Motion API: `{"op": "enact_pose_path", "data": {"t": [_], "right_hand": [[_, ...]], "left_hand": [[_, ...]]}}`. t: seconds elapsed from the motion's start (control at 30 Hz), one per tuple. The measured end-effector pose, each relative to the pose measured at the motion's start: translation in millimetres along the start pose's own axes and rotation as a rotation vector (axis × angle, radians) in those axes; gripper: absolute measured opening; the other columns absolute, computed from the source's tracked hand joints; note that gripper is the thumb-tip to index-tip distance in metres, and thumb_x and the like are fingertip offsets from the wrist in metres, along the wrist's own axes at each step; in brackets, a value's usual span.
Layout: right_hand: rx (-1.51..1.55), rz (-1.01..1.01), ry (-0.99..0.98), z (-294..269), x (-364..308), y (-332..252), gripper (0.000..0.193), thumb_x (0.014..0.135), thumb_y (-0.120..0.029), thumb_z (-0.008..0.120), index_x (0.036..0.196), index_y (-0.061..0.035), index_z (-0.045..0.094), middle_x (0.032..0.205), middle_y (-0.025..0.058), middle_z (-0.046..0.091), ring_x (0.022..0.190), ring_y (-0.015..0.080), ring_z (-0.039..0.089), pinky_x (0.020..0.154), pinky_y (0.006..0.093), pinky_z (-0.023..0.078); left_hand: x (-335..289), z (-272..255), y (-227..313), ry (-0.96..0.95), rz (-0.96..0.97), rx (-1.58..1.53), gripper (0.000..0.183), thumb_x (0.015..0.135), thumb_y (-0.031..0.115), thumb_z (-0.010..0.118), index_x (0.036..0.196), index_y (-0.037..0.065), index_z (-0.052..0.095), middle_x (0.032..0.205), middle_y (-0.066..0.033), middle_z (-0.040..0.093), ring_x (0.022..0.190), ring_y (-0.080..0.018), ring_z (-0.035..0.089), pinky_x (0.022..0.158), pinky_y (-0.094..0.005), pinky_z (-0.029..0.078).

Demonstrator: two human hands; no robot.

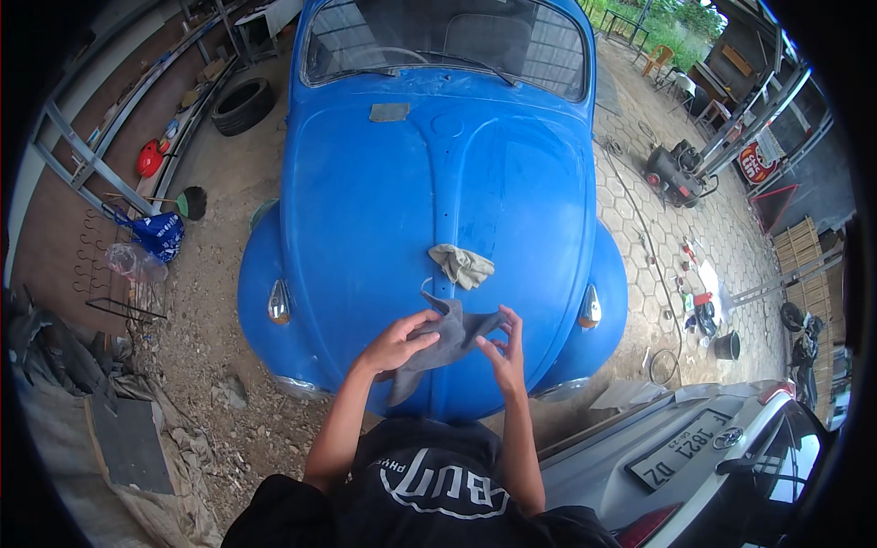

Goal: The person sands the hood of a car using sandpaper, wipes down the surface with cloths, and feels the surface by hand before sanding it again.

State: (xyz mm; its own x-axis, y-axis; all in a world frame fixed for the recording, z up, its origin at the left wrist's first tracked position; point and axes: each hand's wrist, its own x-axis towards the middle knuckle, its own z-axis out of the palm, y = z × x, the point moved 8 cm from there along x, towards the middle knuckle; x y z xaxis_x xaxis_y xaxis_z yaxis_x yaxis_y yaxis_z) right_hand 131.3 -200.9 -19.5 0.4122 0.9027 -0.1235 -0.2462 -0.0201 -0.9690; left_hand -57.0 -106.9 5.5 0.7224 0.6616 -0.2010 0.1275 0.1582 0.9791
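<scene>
Hands [399, 345] grip a grey cloth [448, 342] over the blue hood [365, 210], near a crumpled rag [463, 267].

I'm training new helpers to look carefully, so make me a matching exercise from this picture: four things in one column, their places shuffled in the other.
Things:
1. dark grey cloth
2. pale crumpled cloth
3. loose tyre
4. black bucket

Places:
A. on the ground to the left of the blue car
B. resting on the blue hood
C. on the paving to the right of the car
D. held between the left hand and the right hand

Pairs: 1-D, 2-B, 3-A, 4-C
</scene>
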Motion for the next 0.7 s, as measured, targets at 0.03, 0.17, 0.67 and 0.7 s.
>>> {"op": "enact_pose_path", "data": {"t": [0.03, 0.17, 0.67, 0.7], "right_hand": [[-0.299, -0.208, 0.021, 2, -4, -16, 0.065, 0.081, -0.019, 0.075, 0.14, -0.0132, 0.048, 0.141, 0.0148, 0.046, 0.135, 0.0337, 0.042, 0.11, 0.0473, 0.036], [-0.544, -0.487, -0.052, 33, -12, -50, 0.076, 0.071, -0.028, 0.079, 0.142, -0.0138, 0.054, 0.16, 0.0237, 0.028, 0.153, 0.0453, 0.015, 0.119, 0.0563, 0.019], [-0.47, -0.412, -0.083, 38, 36, -66, 0.016, 0.082, -0.011, 0.065, 0.074, -0.0019, 0.055, 0.058, 0.0018, 0.053, 0.055, 0.0078, 0.046, 0.05, 0.0283, 0.036], [-0.469, -0.416, -0.083, 39, 42, -65, 0.016, 0.082, -0.011, 0.065, 0.074, -0.0019, 0.055, 0.058, 0.0018, 0.053, 0.055, 0.0078, 0.046, 0.05, 0.0283, 0.036]], "left_hand": [[-4, 7, 13, -0.069, 0.042, 0.028, 0.045, 0.1, 0.02, 0.062, 0.137, -0.004, 0.055, 0.128, -0.01, 0.064, 0.12, -0.017, 0.058, 0.105, -0.031, 0.044], [-13, 19, 35, -0.211, 0.103, 0.167, 0.036, 0.1, 0.019, 0.059, 0.132, 0.003, 0.062, 0.115, -0.0113, 0.071, 0.105, -0.0177, 0.066, 0.093, -0.0326, 0.05], [28, -34, 54, -0.047, 0.232, 0.507, 0.022, 0.08, 0.011, 0.071, 0.101, 0.006, 0.065, 0.092, -0.01, 0.071, 0.085, -0.0255, 0.07, 0.078, -0.0365, 0.053], [33, -37, 54, 0.006, 0.228, 0.621, 0.02, 0.078, 0.007, 0.069, 0.096, 0.005, 0.062, 0.09, -0.0091, 0.07, 0.082, -0.0255, 0.069, 0.075, -0.0373, 0.052]]}}
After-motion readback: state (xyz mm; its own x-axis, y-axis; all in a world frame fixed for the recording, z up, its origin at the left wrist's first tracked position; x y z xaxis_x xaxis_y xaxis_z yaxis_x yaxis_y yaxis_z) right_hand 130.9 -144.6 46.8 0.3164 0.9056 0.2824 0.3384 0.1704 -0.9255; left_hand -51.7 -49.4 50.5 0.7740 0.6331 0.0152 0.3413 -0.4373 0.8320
